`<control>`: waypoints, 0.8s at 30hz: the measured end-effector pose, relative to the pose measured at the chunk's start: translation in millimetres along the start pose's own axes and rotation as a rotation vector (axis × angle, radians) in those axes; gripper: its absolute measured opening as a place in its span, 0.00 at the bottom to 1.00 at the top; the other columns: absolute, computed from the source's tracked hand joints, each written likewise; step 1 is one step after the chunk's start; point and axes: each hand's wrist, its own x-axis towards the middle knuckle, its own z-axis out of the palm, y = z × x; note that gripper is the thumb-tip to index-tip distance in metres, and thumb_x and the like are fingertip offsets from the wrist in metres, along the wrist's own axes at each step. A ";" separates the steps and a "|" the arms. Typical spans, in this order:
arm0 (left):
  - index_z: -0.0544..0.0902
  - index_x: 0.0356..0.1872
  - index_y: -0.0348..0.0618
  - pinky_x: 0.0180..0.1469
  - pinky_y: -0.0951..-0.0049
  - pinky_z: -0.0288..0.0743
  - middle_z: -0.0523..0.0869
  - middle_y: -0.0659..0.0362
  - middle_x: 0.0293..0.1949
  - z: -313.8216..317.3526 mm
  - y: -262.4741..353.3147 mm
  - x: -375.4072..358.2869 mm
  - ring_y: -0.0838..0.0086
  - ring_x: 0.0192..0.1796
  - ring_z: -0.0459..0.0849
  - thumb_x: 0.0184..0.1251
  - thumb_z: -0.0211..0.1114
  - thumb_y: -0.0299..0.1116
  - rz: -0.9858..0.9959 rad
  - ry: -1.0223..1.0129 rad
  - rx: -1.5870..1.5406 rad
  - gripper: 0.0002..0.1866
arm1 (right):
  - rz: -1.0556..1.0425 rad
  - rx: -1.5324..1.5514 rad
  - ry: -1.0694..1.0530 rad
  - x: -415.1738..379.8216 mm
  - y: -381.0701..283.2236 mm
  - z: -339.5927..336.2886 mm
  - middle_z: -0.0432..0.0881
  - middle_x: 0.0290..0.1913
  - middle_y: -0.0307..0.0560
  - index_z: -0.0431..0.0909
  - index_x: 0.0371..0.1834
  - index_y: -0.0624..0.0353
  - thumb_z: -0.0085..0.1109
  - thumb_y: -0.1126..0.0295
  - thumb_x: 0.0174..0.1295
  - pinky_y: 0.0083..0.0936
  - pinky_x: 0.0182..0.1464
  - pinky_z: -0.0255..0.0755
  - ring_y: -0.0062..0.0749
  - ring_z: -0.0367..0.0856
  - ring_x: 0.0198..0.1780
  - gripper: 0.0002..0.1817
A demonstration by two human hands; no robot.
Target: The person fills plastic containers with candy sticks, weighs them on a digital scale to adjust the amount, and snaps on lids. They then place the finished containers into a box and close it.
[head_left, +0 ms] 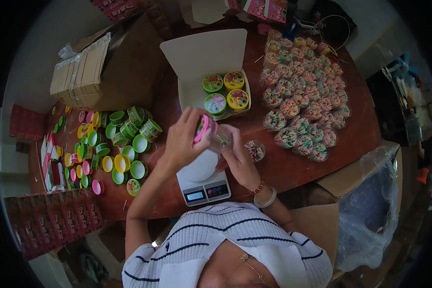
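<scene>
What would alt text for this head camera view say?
Seen from above, a person's left hand and right hand fit a pink lid onto a small clear jar above a kitchen scale. On the table are an open box with four lidded jars, loose lids and many filled jars.

Scale (203, 185) under hands; box (211, 72) behind; lids (115, 144) left; probably filled cups (302, 96) right
</scene>
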 end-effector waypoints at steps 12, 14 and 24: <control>0.74 0.72 0.46 0.44 0.52 0.86 0.82 0.49 0.65 16.2 -107.0 108.0 0.48 0.43 0.91 0.62 0.76 0.45 0.074 -0.238 0.642 0.38 | -0.198 -1.138 1.140 -107.3 -0.7 -149.0 0.56 0.82 0.65 0.55 0.83 0.61 0.78 0.76 0.51 0.57 0.83 0.51 0.63 0.50 0.84 0.55; 0.74 0.72 0.49 0.46 0.52 0.87 0.81 0.51 0.66 16.1 -100.9 101.3 0.48 0.45 0.91 0.62 0.76 0.43 0.057 -0.282 0.653 0.37 | -0.118 -1.175 1.122 -112.9 15.0 -165.2 0.54 0.83 0.65 0.53 0.84 0.60 0.78 0.76 0.51 0.57 0.82 0.53 0.62 0.50 0.84 0.56; 0.80 0.67 0.50 0.38 0.66 0.81 0.84 0.60 0.57 -70.8 -22.8 11.9 0.71 0.31 0.85 0.69 0.74 0.33 -0.194 -0.015 0.258 0.25 | -0.270 -1.198 1.203 -109.8 26.0 -147.4 0.68 0.76 0.62 0.60 0.81 0.62 0.74 0.79 0.53 0.49 0.78 0.62 0.59 0.66 0.78 0.49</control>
